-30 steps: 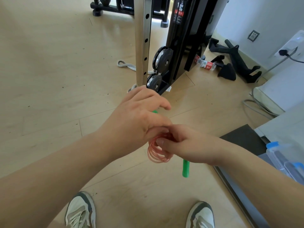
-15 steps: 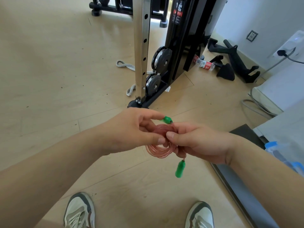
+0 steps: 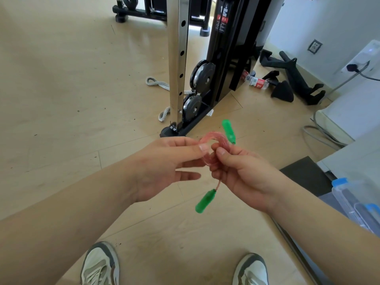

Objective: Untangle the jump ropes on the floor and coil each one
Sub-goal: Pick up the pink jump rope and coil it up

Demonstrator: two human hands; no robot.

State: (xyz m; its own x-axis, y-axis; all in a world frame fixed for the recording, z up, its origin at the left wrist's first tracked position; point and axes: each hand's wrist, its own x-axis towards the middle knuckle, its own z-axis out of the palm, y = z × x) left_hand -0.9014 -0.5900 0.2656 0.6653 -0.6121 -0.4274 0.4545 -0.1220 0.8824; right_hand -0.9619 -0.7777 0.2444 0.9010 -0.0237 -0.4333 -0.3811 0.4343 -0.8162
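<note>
Low in mid-frame, one green plastic handle (image 3: 204,201) dangles on a short tail. Our left hand (image 3: 164,167) and right hand (image 3: 242,175) each pinch the thin translucent pink jump rope (image 3: 220,140), wound into a small coil between them. It looks light, springy and slick; we judge the bundled loops the safest hold. The second green handle (image 3: 228,131) sticks up behind.
</note>
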